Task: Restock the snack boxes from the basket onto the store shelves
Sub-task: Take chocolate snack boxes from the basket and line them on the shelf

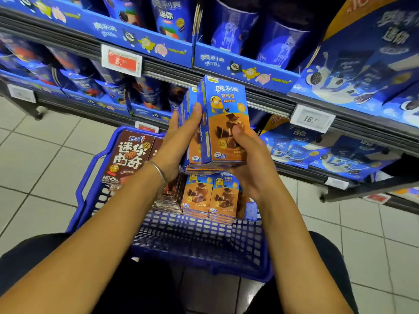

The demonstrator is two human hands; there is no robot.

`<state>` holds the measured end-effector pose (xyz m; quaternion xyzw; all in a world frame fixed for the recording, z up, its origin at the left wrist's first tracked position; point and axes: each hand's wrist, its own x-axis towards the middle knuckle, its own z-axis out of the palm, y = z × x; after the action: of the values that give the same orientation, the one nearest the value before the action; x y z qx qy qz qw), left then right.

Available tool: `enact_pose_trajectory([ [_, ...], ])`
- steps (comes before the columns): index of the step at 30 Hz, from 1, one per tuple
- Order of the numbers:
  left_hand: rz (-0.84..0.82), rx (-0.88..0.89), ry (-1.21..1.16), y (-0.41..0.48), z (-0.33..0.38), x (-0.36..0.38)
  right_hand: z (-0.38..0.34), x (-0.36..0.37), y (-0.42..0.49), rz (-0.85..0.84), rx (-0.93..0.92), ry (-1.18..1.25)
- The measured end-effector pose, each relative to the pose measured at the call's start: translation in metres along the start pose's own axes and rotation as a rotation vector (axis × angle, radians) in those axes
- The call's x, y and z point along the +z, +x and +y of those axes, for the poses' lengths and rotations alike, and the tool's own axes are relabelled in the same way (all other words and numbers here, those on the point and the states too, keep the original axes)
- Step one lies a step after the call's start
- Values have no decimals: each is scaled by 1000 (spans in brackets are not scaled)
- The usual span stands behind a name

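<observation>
I hold a small bundle of upright blue and orange snack boxes (223, 114) above the blue plastic basket (199, 243). My left hand (181, 141) grips the bundle's left side, fingers curled around the rear boxes. My right hand (247, 155) grips the front box from below and the right, thumb pressed on its face. More of the same boxes (210, 196) lie stacked in the basket, beside brown cookie boxes (129, 155) on the left. The store shelves (226, 80) rise just behind the basket.
Blue cookie cups and bags fill the shelves, with price tags (312, 118) on the rails. A tall blue display (374, 53) stands at the right. White floor tiles (40, 155) surround the basket. My dark-clothed knees flank the basket's near edge.
</observation>
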<state>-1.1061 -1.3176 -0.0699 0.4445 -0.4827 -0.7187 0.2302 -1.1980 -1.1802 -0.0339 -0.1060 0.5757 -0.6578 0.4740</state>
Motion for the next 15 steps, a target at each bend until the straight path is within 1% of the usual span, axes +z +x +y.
enact_pose_trajectory([
  [2, -33, -18, -45, -9, 6, 0, -12, 11, -7, 40, 32, -18],
  [4, -40, -63, -104, -30, 19, -3, -29, 25, -21, 37, 70, -32],
  [6, -68, -98, -187, -59, 41, -4, -51, 37, -39, 38, 105, -57],
  [8, -69, -89, -248, -90, 68, -2, -80, 54, -61, 46, 131, -92],
  [11, -92, -109, -289, -132, 122, -1, -136, 79, -102, 54, 143, -149],
  [13, -111, -144, -296, -164, 169, 3, -180, 97, -135, 39, 146, -137],
  [15, -86, -161, -304, -200, 224, 8, -228, 114, -167, 15, 149, -107],
])
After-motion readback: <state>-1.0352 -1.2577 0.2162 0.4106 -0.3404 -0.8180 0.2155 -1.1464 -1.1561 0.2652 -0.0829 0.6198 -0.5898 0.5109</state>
